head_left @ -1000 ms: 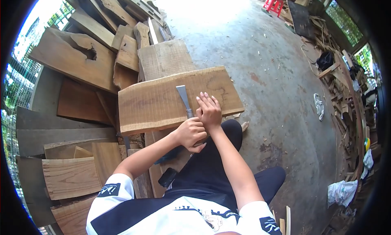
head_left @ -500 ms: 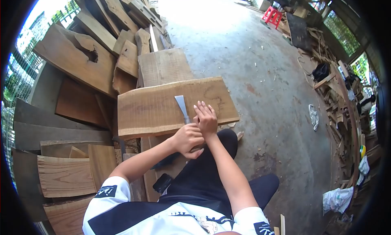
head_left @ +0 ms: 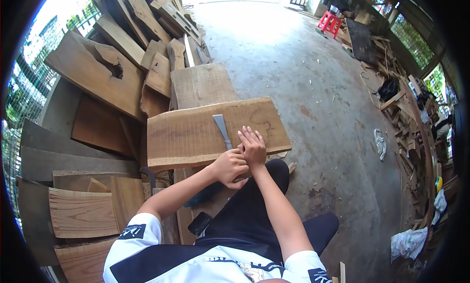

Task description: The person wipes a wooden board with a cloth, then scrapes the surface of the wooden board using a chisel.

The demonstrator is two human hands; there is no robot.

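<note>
A flat metal chisel [head_left: 222,128] lies over a thick wooden plank [head_left: 186,136], its wide blade end pointing away from me. My left hand [head_left: 228,168] is wrapped round its handle at the plank's near edge. Beside it, touching it on the right, my right hand [head_left: 252,147] rests flat on the plank with its fingers stretched out. The plank lies crosswise in front of my knees. Most of the handle is hidden by my left hand.
Another board [head_left: 203,84] lies just beyond the plank. Many boards [head_left: 98,72] lean and lie along the left. A red stool [head_left: 329,24] stands far off on the concrete floor [head_left: 338,116]. Scrap wood and a white bag [head_left: 409,244] are at the right.
The view has shifted slightly, so the plank and hands appear lower than a second ago. Both hands keep the same pose, and the chisel stays in my left hand.
</note>
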